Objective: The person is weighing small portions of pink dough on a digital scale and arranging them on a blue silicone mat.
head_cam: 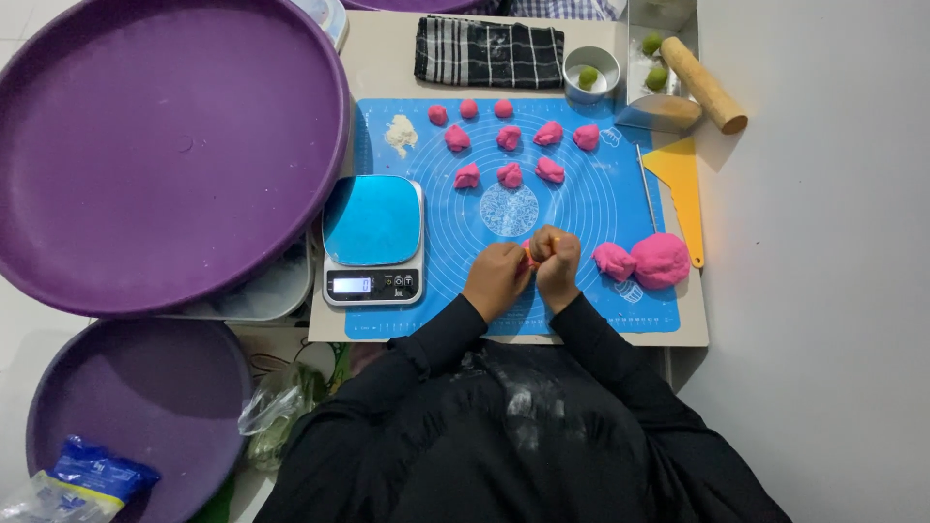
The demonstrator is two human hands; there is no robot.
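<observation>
Both hands pinching small pink dough piece (529, 254)
Left hand (495, 279), right hand (557, 263) pressed together over blue silicone mat (581, 194), beside kitchen scale (372, 239)

You look down on a small beige table (678, 334) that stands in the middle of the view. At three o'clock of it, the floor (823, 291) is pale grey and plain, and the light on it is soft and even, with a weak shadow beside the table edge. At nine o'clock a big round purple tray (165, 145) covers part of the table's side, and at seven o'clock you see a second purple tray (145, 407). At ten o'clock, white floor tiles (15, 19) show in the corner.
</observation>
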